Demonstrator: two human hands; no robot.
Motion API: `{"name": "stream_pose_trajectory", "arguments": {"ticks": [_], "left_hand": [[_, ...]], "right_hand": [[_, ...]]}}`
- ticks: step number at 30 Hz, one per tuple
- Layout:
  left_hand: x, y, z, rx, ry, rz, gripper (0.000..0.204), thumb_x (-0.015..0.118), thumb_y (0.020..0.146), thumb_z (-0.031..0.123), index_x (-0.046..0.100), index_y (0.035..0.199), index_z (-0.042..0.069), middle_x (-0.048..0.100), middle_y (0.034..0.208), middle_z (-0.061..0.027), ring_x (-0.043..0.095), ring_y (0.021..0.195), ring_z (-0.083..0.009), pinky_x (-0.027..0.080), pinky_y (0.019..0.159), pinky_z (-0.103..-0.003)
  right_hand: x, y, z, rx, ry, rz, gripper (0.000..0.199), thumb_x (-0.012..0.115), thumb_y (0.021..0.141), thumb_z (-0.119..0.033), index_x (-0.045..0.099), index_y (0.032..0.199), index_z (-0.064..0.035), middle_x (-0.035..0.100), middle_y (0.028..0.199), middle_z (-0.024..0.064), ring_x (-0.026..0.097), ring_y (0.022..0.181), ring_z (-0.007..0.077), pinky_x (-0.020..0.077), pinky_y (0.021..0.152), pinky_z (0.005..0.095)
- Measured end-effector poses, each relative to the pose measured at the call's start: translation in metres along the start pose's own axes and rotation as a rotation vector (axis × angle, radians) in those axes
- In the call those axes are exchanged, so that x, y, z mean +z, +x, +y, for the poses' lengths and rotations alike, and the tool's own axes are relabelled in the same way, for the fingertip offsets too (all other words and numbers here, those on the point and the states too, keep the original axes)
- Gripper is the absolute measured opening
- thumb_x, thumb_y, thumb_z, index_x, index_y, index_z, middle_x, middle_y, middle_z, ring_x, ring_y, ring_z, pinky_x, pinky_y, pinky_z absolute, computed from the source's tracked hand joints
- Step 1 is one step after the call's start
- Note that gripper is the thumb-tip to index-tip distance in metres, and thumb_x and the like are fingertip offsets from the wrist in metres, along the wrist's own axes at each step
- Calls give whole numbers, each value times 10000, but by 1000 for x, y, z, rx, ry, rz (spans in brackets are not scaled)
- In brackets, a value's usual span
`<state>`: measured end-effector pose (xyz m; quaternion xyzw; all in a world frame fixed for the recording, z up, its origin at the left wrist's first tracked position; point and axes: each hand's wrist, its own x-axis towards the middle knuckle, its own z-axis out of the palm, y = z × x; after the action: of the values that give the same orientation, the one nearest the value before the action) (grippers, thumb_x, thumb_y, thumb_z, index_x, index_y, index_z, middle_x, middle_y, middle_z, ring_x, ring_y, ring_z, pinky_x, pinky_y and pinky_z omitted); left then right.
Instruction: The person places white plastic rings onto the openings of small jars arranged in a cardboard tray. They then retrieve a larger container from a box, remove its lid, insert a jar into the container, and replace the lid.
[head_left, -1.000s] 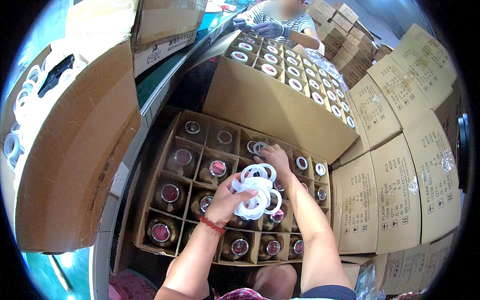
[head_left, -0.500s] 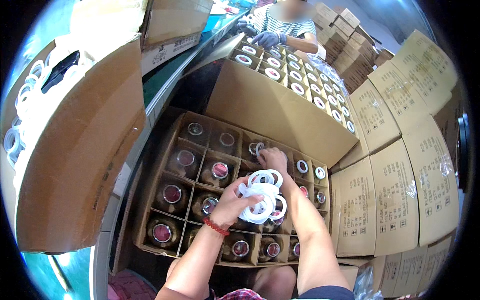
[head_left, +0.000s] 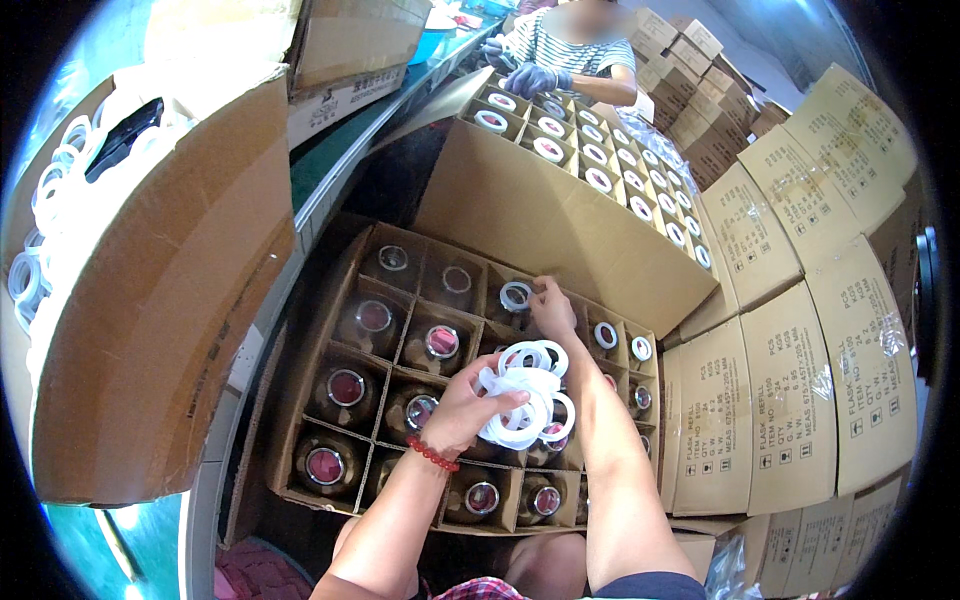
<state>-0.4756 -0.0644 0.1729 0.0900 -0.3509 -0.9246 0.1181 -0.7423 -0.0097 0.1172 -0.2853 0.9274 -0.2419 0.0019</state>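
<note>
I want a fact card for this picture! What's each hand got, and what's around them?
Left hand: holding a bunch of white rings
Right hand: fingertips beside a single ring at a bottle mouth; touching or not, hard to tell
Left wrist: red bracelet
Near box: cardboard dividers, bottles standing between
Far box: bottles topped with rings
Left side: brown box containing more rings
Far side: another person wearing gray-blue gloves

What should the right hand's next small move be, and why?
I'd have the right hand gently press the ring level: it is right at the ring's edge, over a flask's mouth, and I can't tell whether the ring is fully seated. The loose rings in the left hand can probably wait.
</note>
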Motion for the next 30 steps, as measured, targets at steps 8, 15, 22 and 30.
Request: {"name": "stream_pose_trajectory", "arguments": {"ticks": [8,15,22,30], "left_hand": [[-3,-2,0,4,12,-10,496,731,768,34,529,1221,25,625,1086,-57,609,979,-133,505,843,-285],[0,-1,2,18,20,-23,488,726,771,32,529,1218,24,627,1079,-55,609,975,-131,505,837,-281],[-2,0,-1,27,8,-30,492,730,767,28,529,1216,26,627,1083,-56,609,977,-131,505,836,-282],[-2,1,-1,17,-18,-28,503,731,766,23,522,1224,24,625,1090,-57,611,980,-136,507,835,-283]], "right_hand": [[7,-9,-14,-191,-463,-100,184,511,888,-192,623,994,-92,658,929,168,644,893,361,521,736,476],[7,-8,6,-461,-438,27,173,593,815,-194,668,947,-112,605,1076,107,583,1018,285,514,789,427],[-6,-19,2,-509,-338,-107,207,660,763,-233,687,933,-117,611,1145,89,562,1074,288,450,907,427],[2,-9,12,-628,-227,-146,159,622,783,-165,693,892,-74,609,1174,160,573,1067,353,451,938,425]]}}
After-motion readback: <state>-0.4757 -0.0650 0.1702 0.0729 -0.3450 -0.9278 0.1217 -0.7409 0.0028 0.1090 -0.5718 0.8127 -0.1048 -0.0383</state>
